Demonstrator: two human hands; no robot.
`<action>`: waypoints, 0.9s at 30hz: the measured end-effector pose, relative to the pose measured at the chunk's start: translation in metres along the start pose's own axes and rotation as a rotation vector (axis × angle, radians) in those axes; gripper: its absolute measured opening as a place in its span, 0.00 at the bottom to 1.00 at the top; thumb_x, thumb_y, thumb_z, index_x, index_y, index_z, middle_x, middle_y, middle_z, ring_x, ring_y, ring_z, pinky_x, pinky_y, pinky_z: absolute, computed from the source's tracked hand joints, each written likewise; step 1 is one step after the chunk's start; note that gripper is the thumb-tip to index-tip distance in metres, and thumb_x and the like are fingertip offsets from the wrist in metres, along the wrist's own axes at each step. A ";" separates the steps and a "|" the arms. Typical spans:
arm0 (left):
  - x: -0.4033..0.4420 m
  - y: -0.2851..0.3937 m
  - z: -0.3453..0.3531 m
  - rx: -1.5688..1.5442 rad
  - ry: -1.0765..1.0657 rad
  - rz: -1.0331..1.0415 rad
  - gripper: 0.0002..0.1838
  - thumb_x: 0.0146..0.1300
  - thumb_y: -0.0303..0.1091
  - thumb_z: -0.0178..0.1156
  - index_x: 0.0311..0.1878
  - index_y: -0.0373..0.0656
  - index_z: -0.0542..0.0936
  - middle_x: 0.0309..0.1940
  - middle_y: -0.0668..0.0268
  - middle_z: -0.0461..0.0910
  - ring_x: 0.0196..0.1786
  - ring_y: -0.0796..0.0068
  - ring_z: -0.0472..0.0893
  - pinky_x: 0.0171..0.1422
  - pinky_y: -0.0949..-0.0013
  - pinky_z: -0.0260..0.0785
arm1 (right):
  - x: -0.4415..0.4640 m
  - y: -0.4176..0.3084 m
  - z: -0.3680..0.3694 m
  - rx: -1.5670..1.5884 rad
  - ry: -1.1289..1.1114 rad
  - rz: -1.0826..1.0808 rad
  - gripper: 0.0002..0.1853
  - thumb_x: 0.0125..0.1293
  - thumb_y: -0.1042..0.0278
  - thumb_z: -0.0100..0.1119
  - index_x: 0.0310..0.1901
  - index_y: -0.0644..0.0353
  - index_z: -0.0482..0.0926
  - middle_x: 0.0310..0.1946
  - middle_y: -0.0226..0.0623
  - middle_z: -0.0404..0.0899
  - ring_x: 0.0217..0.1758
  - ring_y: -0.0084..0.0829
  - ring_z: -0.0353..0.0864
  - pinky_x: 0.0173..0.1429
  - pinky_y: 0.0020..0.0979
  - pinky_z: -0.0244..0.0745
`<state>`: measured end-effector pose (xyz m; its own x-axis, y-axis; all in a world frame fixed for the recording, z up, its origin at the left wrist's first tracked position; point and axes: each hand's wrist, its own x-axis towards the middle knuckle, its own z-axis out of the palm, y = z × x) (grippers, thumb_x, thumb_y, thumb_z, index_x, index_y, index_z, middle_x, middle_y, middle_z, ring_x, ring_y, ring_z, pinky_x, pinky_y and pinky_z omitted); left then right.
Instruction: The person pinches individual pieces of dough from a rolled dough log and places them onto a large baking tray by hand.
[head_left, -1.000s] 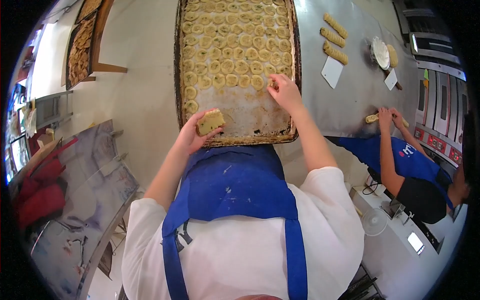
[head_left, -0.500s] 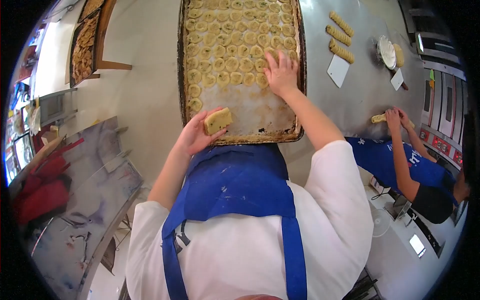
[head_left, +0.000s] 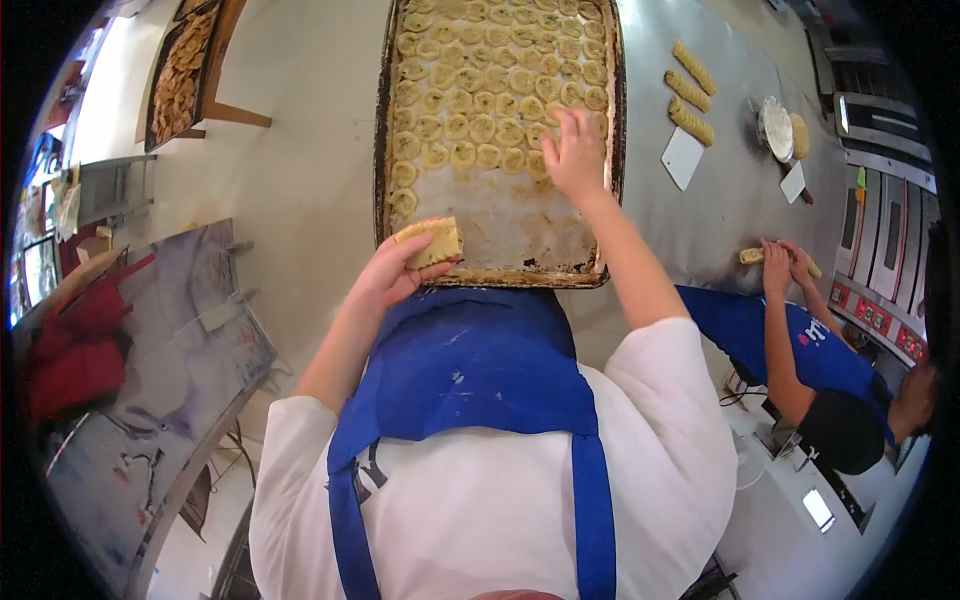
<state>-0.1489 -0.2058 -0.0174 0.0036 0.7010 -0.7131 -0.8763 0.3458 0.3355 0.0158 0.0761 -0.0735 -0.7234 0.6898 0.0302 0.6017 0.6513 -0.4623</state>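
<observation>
My left hand (head_left: 398, 268) is closed around a thick piece of pale yellow dough (head_left: 447, 242) near the front left of the baking tray (head_left: 500, 278). Thin round dough slices (head_left: 462, 128) with dark specks lie in close rows over the tray's far and middle parts. Over the right ends of the nearer rows is my right hand (head_left: 578, 160). Its fingers are apart and reach down, the fingertips at the slices there. Part of the slices beneath this hand is hidden.
On the steel table (head_left: 650, 220) to the right lie several dough rolls (head_left: 690, 88), a white scraper (head_left: 683, 157) and a white bowl (head_left: 774, 128). A co-worker's hands (head_left: 784, 260) hold another roll (head_left: 750, 256). At far left stands a tray of browned slices (head_left: 182, 80).
The view has shifted, so the tray appears farther right. My right hand's fingers are drawn closer together and less spread. The left hand has turned the dough slightly and keeps its hold.
</observation>
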 end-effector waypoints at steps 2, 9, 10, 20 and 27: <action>0.002 0.002 0.003 -0.026 -0.017 0.009 0.21 0.70 0.31 0.52 0.65 0.39 0.69 0.54 0.55 0.77 0.53 0.58 0.81 0.50 0.64 0.81 | -0.024 -0.046 -0.010 0.503 -0.296 0.027 0.32 0.61 0.56 0.65 0.64 0.57 0.65 0.54 0.43 0.71 0.49 0.39 0.76 0.54 0.39 0.74; 0.008 -0.001 0.002 -0.003 0.098 -0.005 0.19 0.67 0.30 0.58 0.60 0.40 0.73 0.50 0.60 0.79 0.48 0.68 0.83 0.47 0.68 0.82 | -0.087 -0.109 0.021 1.160 -0.538 0.093 0.31 0.59 0.67 0.69 0.62 0.59 0.67 0.51 0.35 0.73 0.40 0.23 0.79 0.43 0.26 0.77; 0.007 -0.001 0.002 0.043 0.109 -0.005 0.18 0.66 0.30 0.59 0.59 0.40 0.73 0.50 0.61 0.80 0.47 0.69 0.83 0.47 0.69 0.82 | -0.090 -0.112 0.023 1.212 -0.499 0.109 0.29 0.59 0.67 0.69 0.60 0.60 0.68 0.50 0.35 0.73 0.39 0.22 0.79 0.42 0.25 0.76; 0.006 0.002 0.005 0.956 0.074 0.262 0.16 0.60 0.28 0.62 0.52 0.37 0.77 0.38 0.64 0.82 0.36 0.76 0.83 0.40 0.74 0.78 | -0.095 -0.111 0.018 1.002 -0.496 0.162 0.15 0.54 0.69 0.71 0.42 0.60 0.77 0.30 0.28 0.78 0.29 0.18 0.77 0.32 0.20 0.69; 0.003 0.003 -0.004 0.939 0.184 0.343 0.16 0.60 0.26 0.62 0.51 0.35 0.78 0.36 0.65 0.82 0.33 0.79 0.82 0.38 0.76 0.77 | -0.079 -0.064 0.031 0.476 -0.252 0.033 0.20 0.52 0.62 0.70 0.45 0.61 0.79 0.43 0.41 0.78 0.38 0.36 0.82 0.45 0.35 0.78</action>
<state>-0.1538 -0.2050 -0.0208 -0.3202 0.7751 -0.5448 -0.0833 0.5498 0.8311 0.0243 -0.0300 -0.0737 -0.8005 0.5724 -0.1776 0.4481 0.3748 -0.8116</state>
